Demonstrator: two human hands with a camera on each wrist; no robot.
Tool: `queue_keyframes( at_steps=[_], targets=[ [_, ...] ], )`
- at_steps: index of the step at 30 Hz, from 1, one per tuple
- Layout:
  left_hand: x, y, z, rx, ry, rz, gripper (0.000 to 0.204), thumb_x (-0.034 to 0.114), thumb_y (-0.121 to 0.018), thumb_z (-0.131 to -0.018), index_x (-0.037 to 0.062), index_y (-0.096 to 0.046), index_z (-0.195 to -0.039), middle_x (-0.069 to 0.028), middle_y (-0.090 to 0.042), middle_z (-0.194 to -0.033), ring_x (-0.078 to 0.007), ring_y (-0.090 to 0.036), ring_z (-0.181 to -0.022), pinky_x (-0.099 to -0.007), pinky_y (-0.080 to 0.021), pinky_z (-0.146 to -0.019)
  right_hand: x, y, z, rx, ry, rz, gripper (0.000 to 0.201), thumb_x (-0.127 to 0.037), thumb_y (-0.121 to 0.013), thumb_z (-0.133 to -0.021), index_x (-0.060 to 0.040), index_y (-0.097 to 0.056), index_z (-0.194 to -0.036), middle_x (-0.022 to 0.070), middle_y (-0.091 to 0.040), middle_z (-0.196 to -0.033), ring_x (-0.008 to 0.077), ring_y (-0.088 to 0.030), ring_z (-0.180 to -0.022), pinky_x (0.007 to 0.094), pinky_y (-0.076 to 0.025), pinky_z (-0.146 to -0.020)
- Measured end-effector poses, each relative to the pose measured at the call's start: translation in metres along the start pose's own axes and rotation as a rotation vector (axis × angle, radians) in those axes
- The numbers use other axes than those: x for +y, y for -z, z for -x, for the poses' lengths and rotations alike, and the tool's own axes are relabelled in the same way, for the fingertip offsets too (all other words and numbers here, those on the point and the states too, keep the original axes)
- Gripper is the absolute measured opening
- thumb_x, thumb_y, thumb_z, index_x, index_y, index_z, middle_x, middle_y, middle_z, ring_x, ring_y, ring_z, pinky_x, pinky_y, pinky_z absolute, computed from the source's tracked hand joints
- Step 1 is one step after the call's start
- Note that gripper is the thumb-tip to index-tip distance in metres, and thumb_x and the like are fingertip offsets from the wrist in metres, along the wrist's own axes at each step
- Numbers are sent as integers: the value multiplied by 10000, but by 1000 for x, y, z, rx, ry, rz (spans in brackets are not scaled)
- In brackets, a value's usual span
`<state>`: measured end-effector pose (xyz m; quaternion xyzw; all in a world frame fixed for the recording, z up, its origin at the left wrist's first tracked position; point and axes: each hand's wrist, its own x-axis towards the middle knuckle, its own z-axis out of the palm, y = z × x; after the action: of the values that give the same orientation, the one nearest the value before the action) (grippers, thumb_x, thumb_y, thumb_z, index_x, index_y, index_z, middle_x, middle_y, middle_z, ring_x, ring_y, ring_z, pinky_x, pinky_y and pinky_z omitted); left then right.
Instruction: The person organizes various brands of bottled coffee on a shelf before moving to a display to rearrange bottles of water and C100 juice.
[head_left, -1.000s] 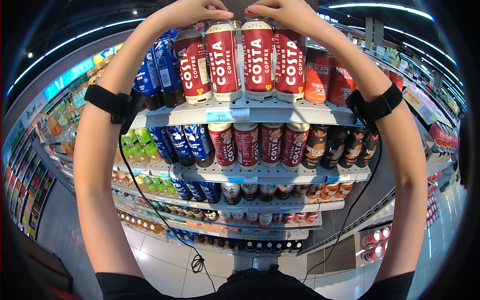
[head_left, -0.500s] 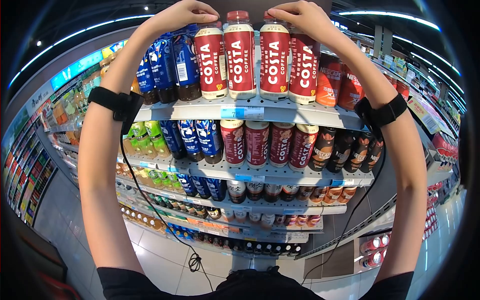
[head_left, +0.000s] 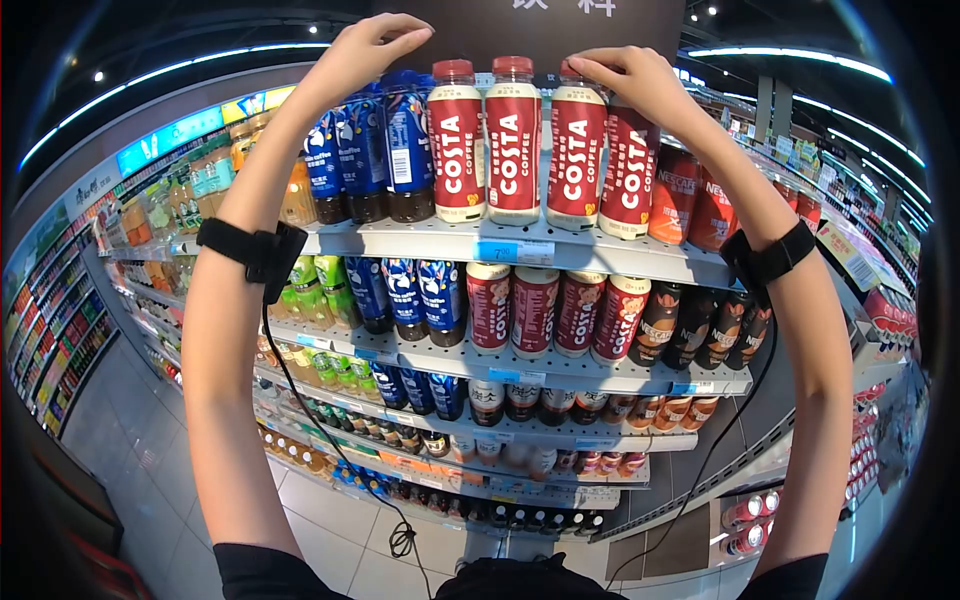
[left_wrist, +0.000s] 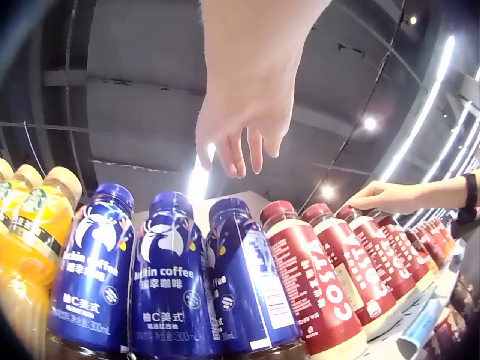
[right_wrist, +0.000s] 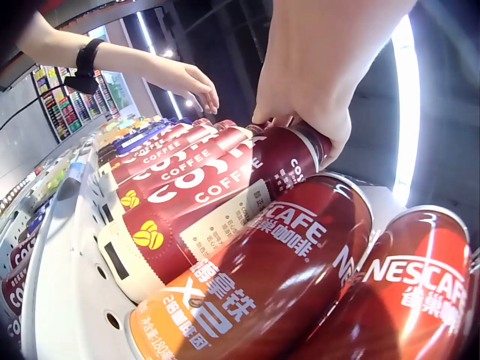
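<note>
Several red-and-cream Costa coffee bottles (head_left: 513,150) with red caps stand in a row on the top shelf. My left hand (head_left: 375,45) is raised at the left of that row, its fingers loose and holding nothing. In the left wrist view the left hand (left_wrist: 247,112) hangs above blue Luckin coffee bottles (left_wrist: 169,277), fingers pointing down. My right hand (head_left: 640,85) grips the cap of the third Costa bottle (head_left: 575,150), and covers the top of the fourth Costa bottle (head_left: 627,175). The right wrist view shows the right hand (right_wrist: 307,97) bent over the bottle tops, its fingertips partly hidden.
Red Nescafe cans (head_left: 673,195) stand right of the Costa bottles. A blue price tag (head_left: 510,251) marks the perforated shelf's front edge (head_left: 400,240). Lower shelves carry Costa cans (head_left: 535,310) and other drinks. Black cables (head_left: 320,430) hang from both wrist straps.
My left hand has left the Costa caps, moving from the second bottle to the first, then up and left. The right hand stays at the third bottle's cap while the view shifts.
</note>
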<state>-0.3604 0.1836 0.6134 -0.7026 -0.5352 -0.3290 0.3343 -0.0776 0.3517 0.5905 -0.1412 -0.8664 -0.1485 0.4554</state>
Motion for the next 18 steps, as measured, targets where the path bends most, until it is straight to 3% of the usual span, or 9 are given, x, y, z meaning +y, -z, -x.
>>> queue_keyframes(
  at_steps=[3, 7, 9, 10, 12, 13, 16, 17, 18],
  targets=[
    [-3, 32, 19, 105, 3, 59, 438, 448, -482, -912, 121, -605, -1176, -104, -610, -1151, -240, -553, -1128, -385, -428, -976, -1, 3, 2, 68, 105, -58, 366, -421, -520, -876, -125, -685, -1014, 107, -679, -912, 267, -650, -827, 360, -493, -777],
    [64, 89, 80, 233, 46, 429, 465, 409, -462, -926, 44, -574, -1193, -120, -608, -1125, -185, -558, -1099, -360, -434, -969, -10, 7, 3, 359, 299, 2, 319, -329, -539, -888, -54, -645, -1010, 126, -660, -921, 261, -632, -822, 360, -478, -762],
    [98, 118, 120, 315, -17, 512, 480, 375, -435, -939, 0, -527, -1225, -117, -592, -1118, -156, -550, -1075, -359, -436, -955, -30, 15, 1, 282, 245, -50, 304, -303, -554, -887, -48, -624, -1038, 117, -648, -935, 246, -626, -836, 339, -472, -774],
    [119, 128, 143, 352, -162, 623, 390, 309, -454, -934, -1, -538, -1154, -159, -609, -993, -241, -586, -923, -369, -453, -869, -40, 17, -2, 235, 235, -74, 296, -289, -557, -891, -49, -619, -1053, 108, -639, -957, 231, -620, -864, 321, -467, -791],
    [147, 141, 179, 364, -285, 698, 386, 307, -454, -934, -1, -540, -1150, -157, -609, -993, -238, -586, -921, -367, -454, -865, -60, 13, -12, 178, 212, -108, 278, -263, -563, -893, -44, -617, -1055, 104, -634, -972, 210, -617, -889, 299, -468, -792],
    [160, 144, 195, 362, -323, 730, 384, 306, -455, -934, -1, -542, -1149, -156, -609, -993, -237, -586, -920, -366, -454, -863, -67, 10, -22, 191, 331, -13, 279, -266, -564, -892, -40, -618, -1047, 107, -643, -950, 208, -623, -872, 302, -477, -770],
    [175, 150, 221, 381, -347, 780, 379, 302, -455, -934, -1, -545, -1143, -154, -610, -992, -233, -587, -916, -362, -454, -857, -96, -11, -46, 102, 321, -63, 318, -314, -561, -890, -47, -620, -1051, 111, -655, -940, 221, -633, -837, 319, -486, -760],
    [179, 151, 229, 387, -353, 796, 377, 301, -455, -935, -1, -547, -1141, -153, -610, -992, -231, -587, -915, -361, -455, -855, -109, -18, -52, 42, 245, -118, 327, -327, -550, -895, -52, -620, -1056, 112, -661, -945, 222, -641, -803, 316, -493, -747],
    [178, 153, 235, 397, -349, 803, 375, 300, -455, -935, -1, -548, -1139, -152, -611, -992, -230, -587, -914, -360, -455, -853, -111, -30, -63, 91, 312, -114, 308, -317, -561, -882, -49, -631, -1018, 116, -663, -866, 246, -641, -778, 330, -489, -737]
  ],
)
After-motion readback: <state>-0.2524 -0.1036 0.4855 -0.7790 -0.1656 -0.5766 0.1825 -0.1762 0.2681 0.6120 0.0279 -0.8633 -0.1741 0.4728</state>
